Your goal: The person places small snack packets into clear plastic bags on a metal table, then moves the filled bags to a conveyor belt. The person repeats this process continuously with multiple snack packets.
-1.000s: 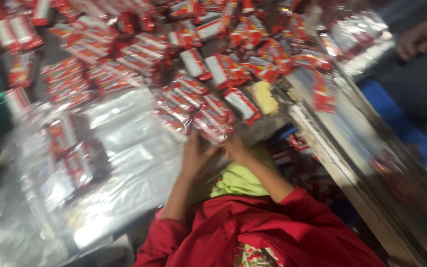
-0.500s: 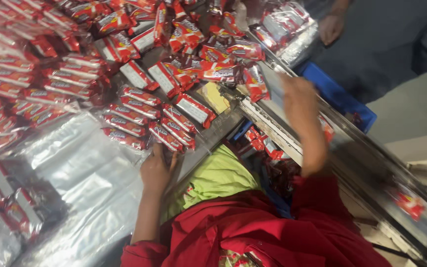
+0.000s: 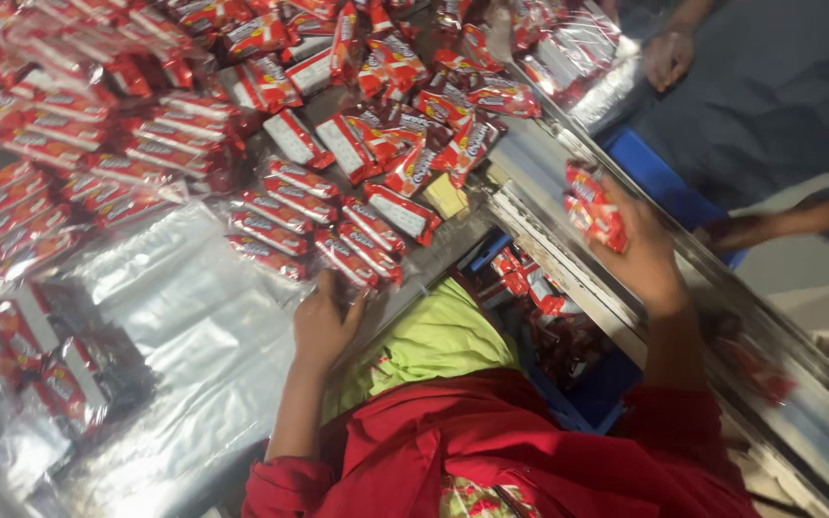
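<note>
Holding red packets (image 3: 592, 206) up over the metal rail (image 3: 568, 264).

Right hand (image 3: 640, 254) fingers wrapping round the blurry red bunch; left hand (image 3: 323, 321) lying flat, fingers spread, touching packets on the table (image 3: 434, 264). Printing too smeared for reading.

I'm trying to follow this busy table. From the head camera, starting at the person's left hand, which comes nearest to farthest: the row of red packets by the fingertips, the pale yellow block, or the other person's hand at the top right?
From the left hand:
1. Row of red packets, just above the fingertips.
2. Pale yellow block, up and to the right.
3. Other person's hand, far top right corner.
</note>
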